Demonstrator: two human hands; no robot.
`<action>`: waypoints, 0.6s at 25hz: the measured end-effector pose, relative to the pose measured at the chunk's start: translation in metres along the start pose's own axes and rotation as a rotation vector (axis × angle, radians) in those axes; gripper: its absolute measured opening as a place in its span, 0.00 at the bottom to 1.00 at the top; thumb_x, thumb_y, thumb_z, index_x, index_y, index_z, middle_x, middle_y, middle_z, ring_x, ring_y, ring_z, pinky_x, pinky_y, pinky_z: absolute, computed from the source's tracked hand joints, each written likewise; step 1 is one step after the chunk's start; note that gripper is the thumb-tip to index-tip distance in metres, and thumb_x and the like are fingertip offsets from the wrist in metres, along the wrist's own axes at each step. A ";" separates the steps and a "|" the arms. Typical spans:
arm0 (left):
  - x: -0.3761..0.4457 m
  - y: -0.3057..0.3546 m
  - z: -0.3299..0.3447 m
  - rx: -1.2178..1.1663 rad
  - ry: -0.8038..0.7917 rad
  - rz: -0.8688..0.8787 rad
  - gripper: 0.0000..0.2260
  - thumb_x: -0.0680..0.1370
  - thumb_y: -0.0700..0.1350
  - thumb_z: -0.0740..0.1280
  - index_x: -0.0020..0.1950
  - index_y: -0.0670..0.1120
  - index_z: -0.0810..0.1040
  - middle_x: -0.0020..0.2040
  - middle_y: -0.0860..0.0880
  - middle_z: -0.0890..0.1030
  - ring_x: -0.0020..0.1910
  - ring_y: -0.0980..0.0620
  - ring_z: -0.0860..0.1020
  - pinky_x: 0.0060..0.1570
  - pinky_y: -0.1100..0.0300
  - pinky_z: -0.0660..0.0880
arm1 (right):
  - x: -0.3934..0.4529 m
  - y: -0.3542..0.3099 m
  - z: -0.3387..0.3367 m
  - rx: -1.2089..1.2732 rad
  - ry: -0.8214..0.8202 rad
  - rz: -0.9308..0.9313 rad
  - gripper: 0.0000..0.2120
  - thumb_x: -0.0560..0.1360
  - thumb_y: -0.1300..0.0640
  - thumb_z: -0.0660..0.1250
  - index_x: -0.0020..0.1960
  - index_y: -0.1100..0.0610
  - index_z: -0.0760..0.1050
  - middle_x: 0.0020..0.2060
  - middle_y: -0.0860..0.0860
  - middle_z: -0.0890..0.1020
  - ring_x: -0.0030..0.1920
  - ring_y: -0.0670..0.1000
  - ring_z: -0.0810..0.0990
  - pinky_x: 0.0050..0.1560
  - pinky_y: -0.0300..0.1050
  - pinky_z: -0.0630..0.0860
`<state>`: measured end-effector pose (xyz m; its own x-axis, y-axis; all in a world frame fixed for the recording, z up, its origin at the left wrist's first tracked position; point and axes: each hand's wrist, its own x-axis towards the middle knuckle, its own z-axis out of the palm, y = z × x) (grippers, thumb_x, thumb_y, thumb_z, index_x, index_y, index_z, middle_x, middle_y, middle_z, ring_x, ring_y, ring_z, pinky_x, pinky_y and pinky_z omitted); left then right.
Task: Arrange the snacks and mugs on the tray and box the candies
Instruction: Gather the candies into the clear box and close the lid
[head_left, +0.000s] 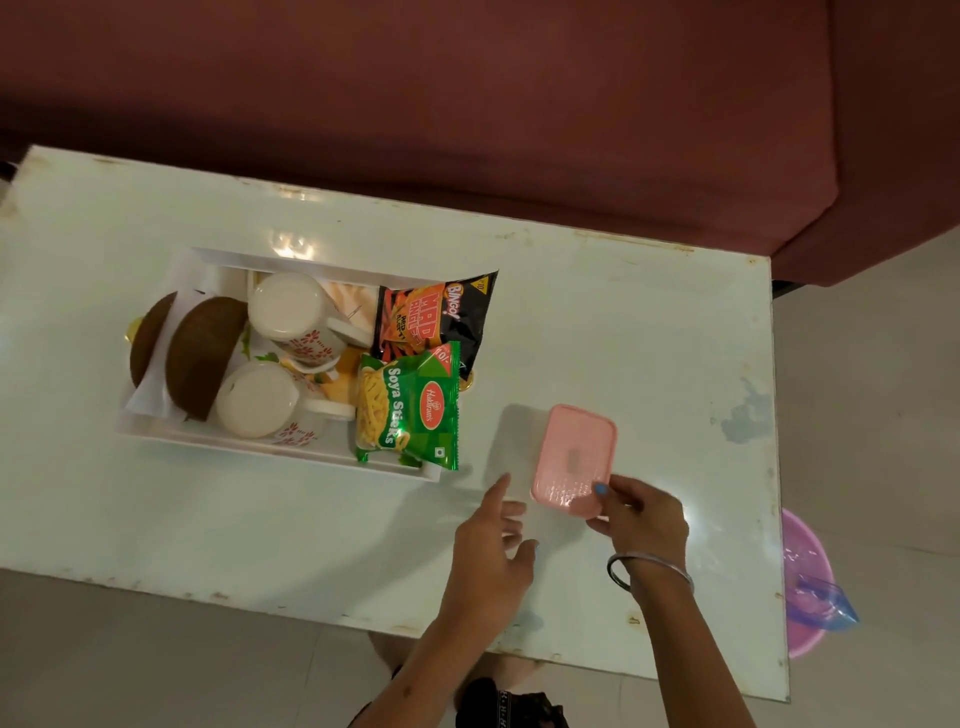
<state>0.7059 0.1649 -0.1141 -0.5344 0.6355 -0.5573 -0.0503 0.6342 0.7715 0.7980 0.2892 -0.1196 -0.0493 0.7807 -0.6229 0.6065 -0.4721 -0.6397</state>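
White desk (156, 519), glossy, worn edges. Maroon sofa (467, 104) along 12 o'clock side.

White tray (291, 451) at approx 9 o'clock of desk centre. In tray:
- 2 white mugs w/ red flower print, both upside down: mug 1 (288, 306) toward 12, mug 2 (257, 397) toward 6, close together.
- 2 brown round-edged pieces at tray's 9 o'clock end: big one (200, 353) leans beside the mugs, smaller one (150, 338) behind it. Can't tell what they are.
- Black/orange Bingo Mad Angles pack (441, 317) at tray's 2 o'clock corner, top edge poking over the rim.
- Green Haldiram's Soya Sticks pack (410, 408) at 4 o'clock corner, overlapping lower edge of the Bingo pack.

Pink candy box (574, 457), lid on, sits on desk at 3 o'clock of tray, apart from it.

Right hand (641, 512): grip closed on box's 6 o'clock edge, thumb on lid, fingers curled under. Steel bangle (649, 566) on wrist.
Left hand (493, 540): grip open, fingers loose, over desk at 8 o'clock of box, not touching it.

Pink plastic tub (802, 582) on floor past desk's 3 o'clock edge, blue scoop (826, 603) in it.
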 end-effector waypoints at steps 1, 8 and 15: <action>-0.003 -0.005 -0.001 -0.017 0.006 -0.020 0.26 0.72 0.35 0.68 0.68 0.46 0.67 0.52 0.50 0.78 0.47 0.56 0.78 0.49 0.70 0.76 | 0.005 -0.006 0.003 0.026 0.023 -0.016 0.09 0.71 0.65 0.69 0.50 0.63 0.80 0.40 0.59 0.83 0.33 0.55 0.83 0.43 0.48 0.81; -0.028 -0.041 -0.017 -0.039 0.042 -0.128 0.12 0.73 0.35 0.66 0.51 0.50 0.78 0.45 0.55 0.81 0.41 0.62 0.79 0.40 0.75 0.73 | 0.031 -0.055 0.043 -0.118 -0.042 -0.194 0.07 0.71 0.65 0.68 0.49 0.62 0.80 0.35 0.56 0.81 0.33 0.58 0.81 0.48 0.56 0.80; -0.031 -0.053 -0.033 -0.032 0.114 -0.114 0.10 0.74 0.35 0.66 0.52 0.47 0.79 0.45 0.55 0.82 0.43 0.60 0.80 0.40 0.75 0.72 | 0.028 -0.057 0.074 -0.147 -0.071 -0.158 0.08 0.72 0.65 0.67 0.51 0.63 0.80 0.41 0.60 0.83 0.37 0.61 0.83 0.49 0.57 0.80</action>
<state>0.6972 0.0966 -0.1277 -0.6160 0.5050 -0.6045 -0.1417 0.6839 0.7157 0.7037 0.3077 -0.1336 -0.2054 0.8067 -0.5541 0.6955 -0.2780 -0.6626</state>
